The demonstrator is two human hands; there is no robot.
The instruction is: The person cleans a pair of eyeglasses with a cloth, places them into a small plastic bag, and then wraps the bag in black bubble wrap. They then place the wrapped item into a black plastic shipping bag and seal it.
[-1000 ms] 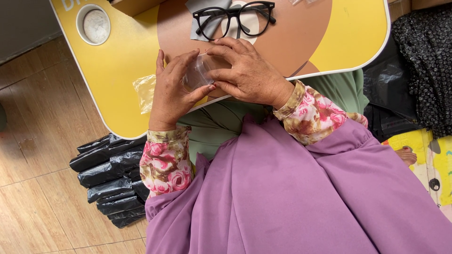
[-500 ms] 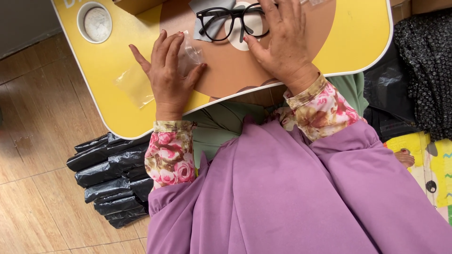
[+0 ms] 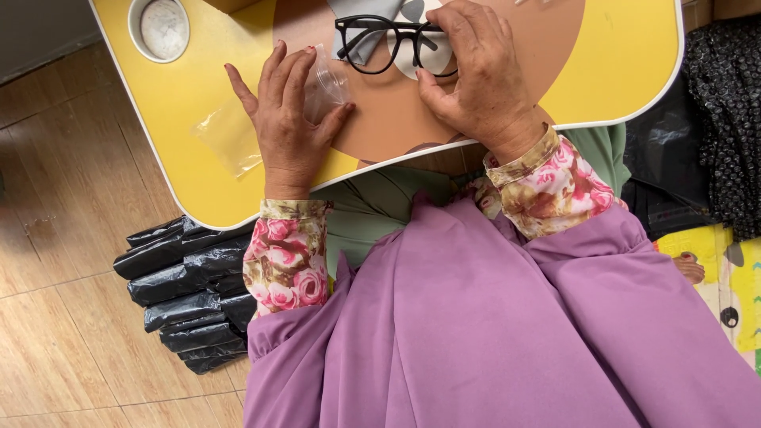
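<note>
My left hand (image 3: pixel 287 119) lies flat, fingers spread, pressing down on a clear plastic bag (image 3: pixel 230 139) on the yellow lap table (image 3: pixel 182 111). Part of the bag sticks out left of the hand and part shows by the fingertips. My right hand (image 3: pixel 474 75) rests over the right lens of a pair of black-framed glasses (image 3: pixel 380 43), its thumb and fingers around the frame. The glasses lie on a grey cloth (image 3: pixel 361 16) at the table's far side, lenses facing me.
A round white cup recess (image 3: pixel 161 28) sits in the table's far left corner. Several folded black plastic bags (image 3: pixel 186 289) are stacked on the wooden floor at my left. Black bags and a dark textured cloth (image 3: pixel 725 119) lie at the right.
Both hands were together on the small clear bag; they parted. My right hand went up to the glasses, and my left hand flattened out on the bag.
</note>
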